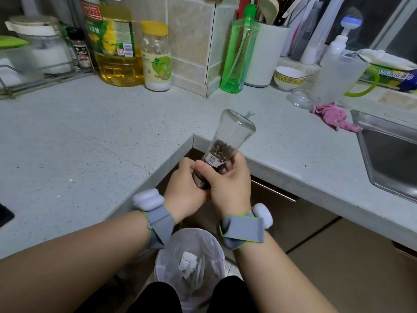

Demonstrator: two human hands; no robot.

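Note:
A clear glass spice grinder (229,134) is held upside down and tilted, its wide base pointing up and away from me, with dark peppercorns settled near my hands. My right hand (228,182) grips the lower part of the glass body, thumb across the label. Around the dark cap end underneath, mostly hidden, my left hand (186,188) is curled. Both hands hover in front of the inner corner of the grey speckled counter (90,141), above a bin (189,265).
The lined bin holds crumpled paper. Along the wall stand an oil bottle (115,41), a yellow-lidded jar (155,56), a green detergent bottle (241,50), a utensil holder (266,53) and a bowl (288,77). A pink cloth (334,116) lies by the steel sink (392,154).

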